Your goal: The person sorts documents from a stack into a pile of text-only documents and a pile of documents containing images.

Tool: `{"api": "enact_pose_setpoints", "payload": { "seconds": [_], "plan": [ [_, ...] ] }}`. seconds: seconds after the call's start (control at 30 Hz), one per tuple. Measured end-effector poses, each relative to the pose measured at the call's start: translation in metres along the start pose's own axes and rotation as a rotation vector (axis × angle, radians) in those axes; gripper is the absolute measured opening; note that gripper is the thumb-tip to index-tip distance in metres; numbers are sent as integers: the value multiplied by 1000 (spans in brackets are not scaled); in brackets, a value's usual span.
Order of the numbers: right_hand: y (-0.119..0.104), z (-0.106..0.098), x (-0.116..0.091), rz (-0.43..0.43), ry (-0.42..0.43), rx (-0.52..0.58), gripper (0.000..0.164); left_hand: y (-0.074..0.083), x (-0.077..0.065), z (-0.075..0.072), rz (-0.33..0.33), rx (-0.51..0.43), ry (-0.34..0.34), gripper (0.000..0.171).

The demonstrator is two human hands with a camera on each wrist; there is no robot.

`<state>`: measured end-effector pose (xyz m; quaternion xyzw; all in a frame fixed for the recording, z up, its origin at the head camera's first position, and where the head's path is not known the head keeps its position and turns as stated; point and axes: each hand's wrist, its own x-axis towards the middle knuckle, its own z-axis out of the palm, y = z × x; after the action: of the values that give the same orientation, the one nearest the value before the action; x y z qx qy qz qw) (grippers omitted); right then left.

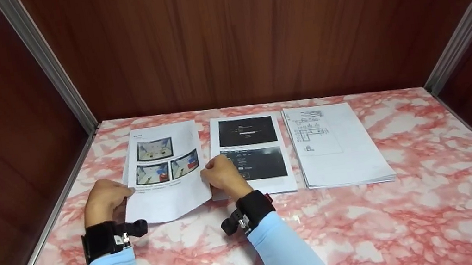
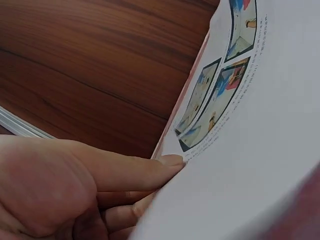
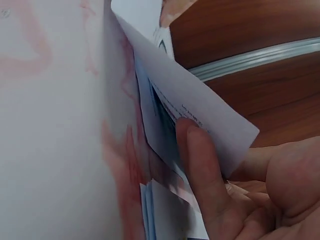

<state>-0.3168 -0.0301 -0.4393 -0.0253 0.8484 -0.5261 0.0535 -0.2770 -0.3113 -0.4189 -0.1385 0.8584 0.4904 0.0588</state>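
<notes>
A printed sheet of paper point(image 1: 165, 204) with three small photos is held by both hands on the left side of the table, its near edge bowed up. My left hand point(image 1: 107, 197) pinches the left edge, the thumb point(image 2: 167, 165) on top and fingers underneath. At the opposite edge my right hand point(image 1: 225, 176) pinches the same sheet; in the right wrist view one finger point(image 3: 200, 160) lies along its underside. More paper point(image 3: 155, 115) shows below the lifted sheet. The right hand overlaps the middle paper stack point(image 1: 267, 186), which bears two dark printed images.
A third stack of paper point(image 1: 339, 168), topped by a line diagram, lies to the right of the middle stack. All rest on a red-and-white marbled table point(image 1: 372, 229). Brown wood-grain panels point(image 1: 240, 33) with metal corner strips point(image 1: 52, 61) enclose the back and sides.
</notes>
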Motion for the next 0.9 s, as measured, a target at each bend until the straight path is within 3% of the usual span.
{"api": "enact_pose_setpoints", "payload": {
  "seconds": [0.07, 0.3, 0.9],
  "plan": [
    [0, -1, 0, -14, 15, -16, 13, 1, 1, 0, 5, 19, 17, 29],
    [-3, -7, -2, -32, 22, -14, 12, 8, -1, 0, -11, -45, 10, 29],
    [-12, -29, -3, -66, 28, 68, 17, 30, -10, -1, 8, 47, 81, 39]
  ]
}}
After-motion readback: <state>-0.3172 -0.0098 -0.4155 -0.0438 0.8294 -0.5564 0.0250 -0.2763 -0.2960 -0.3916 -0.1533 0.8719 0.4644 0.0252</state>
